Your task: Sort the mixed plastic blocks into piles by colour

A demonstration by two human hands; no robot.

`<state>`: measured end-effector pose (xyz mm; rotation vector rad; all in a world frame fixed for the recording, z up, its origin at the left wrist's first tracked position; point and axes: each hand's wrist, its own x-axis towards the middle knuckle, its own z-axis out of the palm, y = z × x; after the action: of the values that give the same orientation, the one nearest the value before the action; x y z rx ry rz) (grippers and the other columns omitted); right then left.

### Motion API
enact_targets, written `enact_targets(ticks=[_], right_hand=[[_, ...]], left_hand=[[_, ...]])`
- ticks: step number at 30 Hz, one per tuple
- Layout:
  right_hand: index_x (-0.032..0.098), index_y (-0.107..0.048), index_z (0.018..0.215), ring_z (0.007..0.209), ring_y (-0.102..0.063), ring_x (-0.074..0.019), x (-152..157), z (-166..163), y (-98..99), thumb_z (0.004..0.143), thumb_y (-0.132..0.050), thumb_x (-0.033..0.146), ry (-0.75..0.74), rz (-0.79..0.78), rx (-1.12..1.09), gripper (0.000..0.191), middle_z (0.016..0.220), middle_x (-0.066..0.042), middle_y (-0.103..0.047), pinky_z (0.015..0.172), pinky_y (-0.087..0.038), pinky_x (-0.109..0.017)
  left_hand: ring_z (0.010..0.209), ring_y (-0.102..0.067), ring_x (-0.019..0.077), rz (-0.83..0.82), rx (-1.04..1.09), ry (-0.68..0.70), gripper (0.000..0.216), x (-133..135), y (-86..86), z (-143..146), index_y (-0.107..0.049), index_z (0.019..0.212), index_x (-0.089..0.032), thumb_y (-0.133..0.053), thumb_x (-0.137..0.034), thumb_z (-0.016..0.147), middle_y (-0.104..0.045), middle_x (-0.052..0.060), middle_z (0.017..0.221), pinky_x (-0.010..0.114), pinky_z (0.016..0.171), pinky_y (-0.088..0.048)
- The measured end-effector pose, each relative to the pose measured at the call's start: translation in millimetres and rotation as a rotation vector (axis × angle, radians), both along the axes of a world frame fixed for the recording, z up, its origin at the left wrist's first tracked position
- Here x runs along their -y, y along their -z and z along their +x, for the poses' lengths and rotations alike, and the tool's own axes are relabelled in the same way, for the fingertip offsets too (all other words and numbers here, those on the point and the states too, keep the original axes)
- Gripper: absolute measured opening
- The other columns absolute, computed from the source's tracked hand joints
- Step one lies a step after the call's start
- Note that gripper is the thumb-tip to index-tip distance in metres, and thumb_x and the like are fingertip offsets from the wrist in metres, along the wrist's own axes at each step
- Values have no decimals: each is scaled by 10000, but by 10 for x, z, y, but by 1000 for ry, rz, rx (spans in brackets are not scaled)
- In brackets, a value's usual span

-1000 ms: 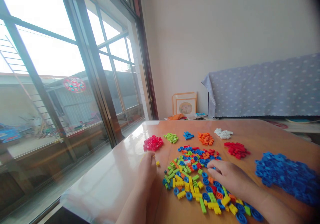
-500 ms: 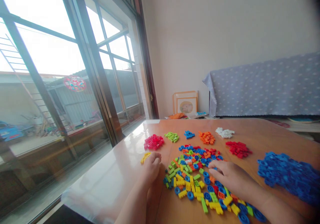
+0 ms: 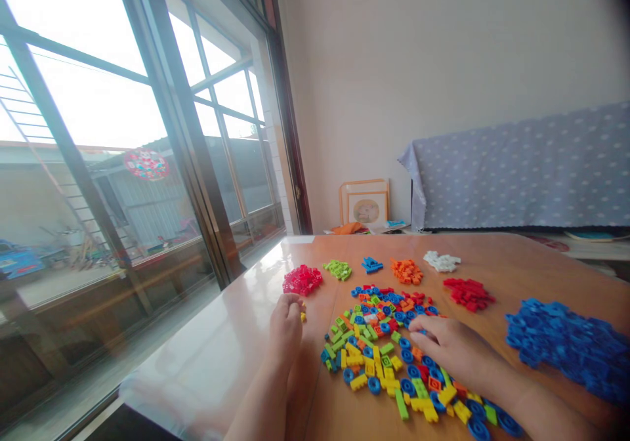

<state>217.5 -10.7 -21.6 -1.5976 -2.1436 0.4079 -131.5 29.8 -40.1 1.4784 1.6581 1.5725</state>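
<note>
My left hand (image 3: 286,326) is above a small heap of yellow toy bricks (image 3: 303,315), which it mostly covers. Its fingers are curled together, and what is under their tips is hidden. My right hand (image 3: 440,336) lies over the right side of a large mixed spread of toy bricks (image 3: 378,352) in yellow, green, orange, red and blue, with round blue wheel-like pieces among them. Thumb and forefinger are drawn together down at the pieces; whatever is between them cannot be made out.
Around the spread on the table (image 3: 246,369) are single-colour heaps: pink bricks (image 3: 302,280), green (image 3: 337,270), blue (image 3: 373,265), orange (image 3: 407,272), white (image 3: 441,261) and red (image 3: 468,294). A big blue heap (image 3: 566,346) lies at right. Windows (image 3: 221,132) stand left.
My left hand has shifted left and slightly away from me, from the right side of the yellow heap to over it. The right hand has hardly moved.
</note>
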Motion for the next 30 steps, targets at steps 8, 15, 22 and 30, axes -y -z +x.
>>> enact_targets(ticks=[8,15,22,30], right_hand=[[267,-680,887,728,-617,-190,14,-10,-4,912,-477,433,9,-5,-3,263,761,-4,-697,627,-348,-264],[239,-666,836,745,-610,-177,30,-17,-47,903,-490,379,-19,15,-26,235,794,-4,-700,645,-356,-256],[227,-665,823,668,-577,-150,179,-131,-221,878,-511,348,-25,-15,-10,204,706,4,-665,595,-318,-242],[297,-709,936,735,-624,-176,443,-471,-258,729,-696,474,-245,-7,108,273,787,14,-713,625,-316,-241]], left_hand=[[727,-627,153,-113,-134,-20,168,-28,51,34,-577,914,-198,-445,-263,832,-660,21,784,265,668,-480],[775,-619,161,-54,-328,150,138,37,1,230,-597,863,-201,-478,-260,827,-669,17,813,274,718,-465],[721,-580,141,-62,-443,279,136,108,-50,406,-614,841,-202,-483,-191,807,-648,-5,782,240,657,-434],[828,-603,156,-13,-521,407,176,135,-58,487,-656,894,-204,-502,-170,816,-691,19,883,246,735,-454]])
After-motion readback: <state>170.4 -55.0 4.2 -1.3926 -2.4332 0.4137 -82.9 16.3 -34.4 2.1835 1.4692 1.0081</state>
